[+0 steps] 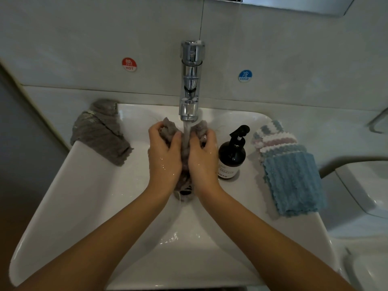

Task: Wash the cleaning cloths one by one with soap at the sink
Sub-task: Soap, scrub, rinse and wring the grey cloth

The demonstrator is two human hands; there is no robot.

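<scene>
Over the white sink (88, 185), both my hands grip one wet grey cloth (185, 156) bunched between them. My left hand (164, 153) holds its left side and my right hand (203, 156) its right side, fingers curled into the fabric. Water runs from the chrome tap (190, 85) onto the cloth between my hands. A dark soap pump bottle (232, 156) stands on the rim just right of my right hand. Another grey cloth (100, 131) lies crumpled on the sink's left rim. A stack of blue and striped cloths (289, 171) lies on the right rim.
Red HOT (129, 64) and blue COLD (245, 76) stickers sit on the wall either side of the tap. A toilet (365, 196) stands at the right edge. The drain lies under the hanging cloth, mostly hidden.
</scene>
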